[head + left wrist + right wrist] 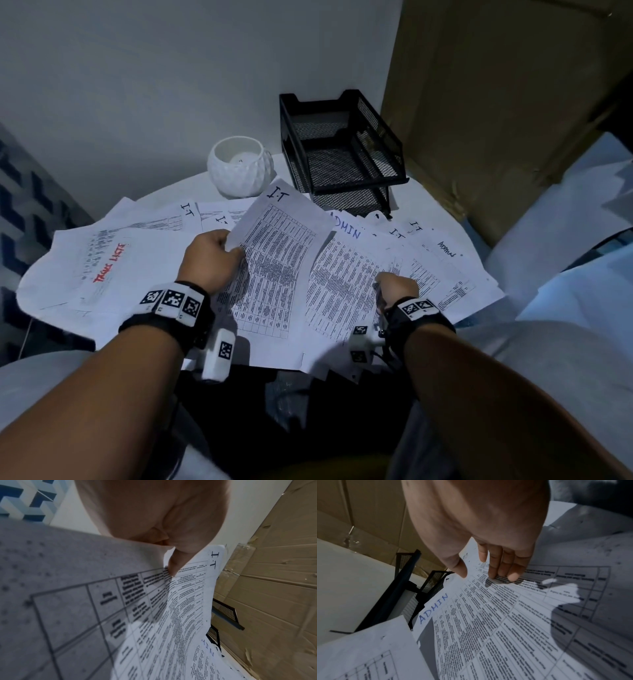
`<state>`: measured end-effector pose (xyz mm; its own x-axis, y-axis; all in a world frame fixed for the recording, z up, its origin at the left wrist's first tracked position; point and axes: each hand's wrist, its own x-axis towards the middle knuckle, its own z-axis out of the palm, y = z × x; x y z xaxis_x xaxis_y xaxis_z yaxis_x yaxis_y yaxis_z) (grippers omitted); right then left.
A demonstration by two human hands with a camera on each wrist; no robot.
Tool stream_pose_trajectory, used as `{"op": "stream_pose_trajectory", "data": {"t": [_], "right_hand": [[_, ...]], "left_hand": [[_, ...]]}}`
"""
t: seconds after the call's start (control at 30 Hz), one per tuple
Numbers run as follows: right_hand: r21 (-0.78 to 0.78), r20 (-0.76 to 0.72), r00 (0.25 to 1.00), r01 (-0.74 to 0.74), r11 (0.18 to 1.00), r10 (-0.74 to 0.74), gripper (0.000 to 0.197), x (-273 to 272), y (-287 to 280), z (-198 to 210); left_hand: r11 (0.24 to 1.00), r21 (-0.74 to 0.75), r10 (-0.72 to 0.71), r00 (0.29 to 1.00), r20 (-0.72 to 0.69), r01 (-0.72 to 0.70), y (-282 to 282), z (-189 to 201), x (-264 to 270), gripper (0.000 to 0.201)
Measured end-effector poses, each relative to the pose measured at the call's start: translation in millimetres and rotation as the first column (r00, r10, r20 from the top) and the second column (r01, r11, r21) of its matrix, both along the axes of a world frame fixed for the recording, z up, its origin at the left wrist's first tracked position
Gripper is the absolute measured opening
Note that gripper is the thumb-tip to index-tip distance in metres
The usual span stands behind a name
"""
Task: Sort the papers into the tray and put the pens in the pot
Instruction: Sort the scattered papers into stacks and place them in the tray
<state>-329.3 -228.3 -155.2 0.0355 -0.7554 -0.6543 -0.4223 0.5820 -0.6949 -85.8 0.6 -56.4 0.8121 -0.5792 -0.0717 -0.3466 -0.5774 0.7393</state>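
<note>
Printed sheets lie fanned over a round white table (424, 198). My left hand (230, 247) pinches the left edge of a sheet headed I.T (281, 260), lifted above the pile; in the left wrist view the thumb (173, 566) lies on that I.T sheet (197, 588). My right hand (394, 282) rests on a sheet headed ADMIN (342, 274); in the right wrist view its straight fingers (505, 573) touch the ADMIN sheet (488, 615). A black mesh tray (342, 150) with two tiers stands at the back, a white pot (241, 166) to its left. No pens show.
A sheet with red lettering (109, 263) lies at the left of the pile. A tall cardboard box (496, 102) stands right of the tray. Pale cloth (565, 274) borders the table's right side, a blue-and-white patterned surface (20, 205) its left.
</note>
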Motion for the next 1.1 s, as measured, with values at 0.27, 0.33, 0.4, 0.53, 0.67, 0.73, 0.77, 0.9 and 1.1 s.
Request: {"op": "stream_pose_trajectory", "data": {"t": [0.27,0.33,0.4,0.53,0.67,0.73,0.77,0.9,1.1], "right_hand": [[-0.035,-0.010,0.999,0.033,0.999,-0.034,0.047,19,-6,-2],[-0.052,-0.008,1.000,0.009,0.999,-0.009,0.039,19,-6,3],[-0.041,0.011,1.000,0.002,0.999,-0.002,0.039,21,-8,1],[0.017,0.076,0.996,0.043,0.999,-0.045,0.039,21,-6,-1],[0.028,0.096,0.994,0.054,0.998,-0.057,0.027,23,-1,-1],[0.008,0.110,0.993,0.047,0.999,-0.047,0.036,29,0,0],[0.009,0.116,0.992,0.046,0.999,-0.047,0.045,33,0,-3],[0.012,0.157,0.986,0.044,0.999,-0.045,0.045,46,-8,-19],[0.029,0.230,0.972,0.051,0.998,-0.057,0.038,46,-5,-16]], "left_hand": [[1.000,0.019,0.017,1.000,-0.013,-0.016,-3,-6,2,0.003],[1.000,0.013,0.022,1.000,-0.016,-0.021,-3,-6,1,0.004],[1.000,0.000,0.030,0.999,-0.026,-0.030,-3,-5,2,0.006],[0.999,-0.002,0.045,0.998,-0.034,-0.045,0,-3,3,0.007],[0.998,0.001,0.057,0.997,-0.042,-0.057,1,-3,3,0.010],[0.999,0.016,0.052,0.998,-0.027,-0.052,1,-3,3,0.011],[0.999,0.025,0.049,0.999,-0.018,-0.048,1,-4,3,0.010],[0.998,0.046,0.054,0.998,-0.013,-0.053,2,-5,3,0.007],[0.996,0.084,0.039,0.999,-0.002,-0.039,3,-7,5,0.005]]}}
